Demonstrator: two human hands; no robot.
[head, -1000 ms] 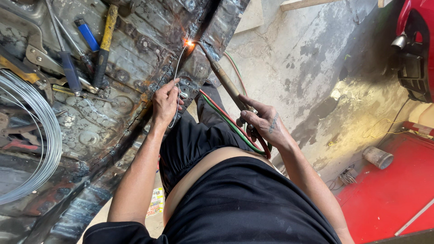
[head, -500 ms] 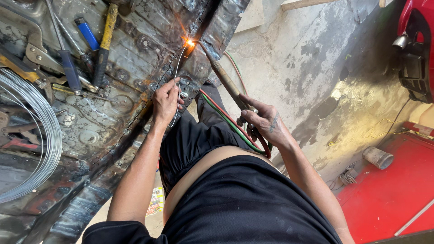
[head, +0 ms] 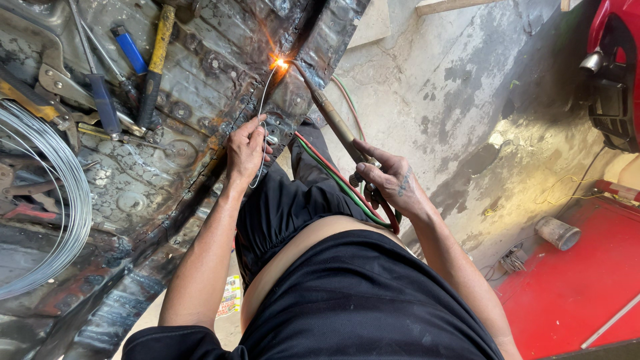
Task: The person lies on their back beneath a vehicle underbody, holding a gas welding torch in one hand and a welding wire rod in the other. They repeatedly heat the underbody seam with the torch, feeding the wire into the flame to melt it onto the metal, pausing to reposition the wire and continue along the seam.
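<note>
My right hand (head: 390, 181) grips a brass gas torch (head: 333, 120) whose tip points up and left to a bright orange flame (head: 280, 64) on a seam of the dark sheet-metal panel (head: 200, 100). Red and green hoses (head: 340, 187) run from the torch down past my wrist. My left hand (head: 247, 148) rests on the panel's edge and pinches a thin filler wire (head: 263, 107) that curves up to the flame. Sparks fly around the glowing spot.
On the panel lie a yellow-handled tool (head: 157, 63), a blue lighter (head: 132, 52), blue-handled pliers (head: 100, 93) and a coil of steel wire (head: 47, 200) at the left. A stained concrete floor (head: 480, 100), a red surface (head: 580, 287) and a small can (head: 557, 233) are at the right.
Both hands stay almost still; the flame keeps burning at the same seam spot, with the wire tip held in it.
</note>
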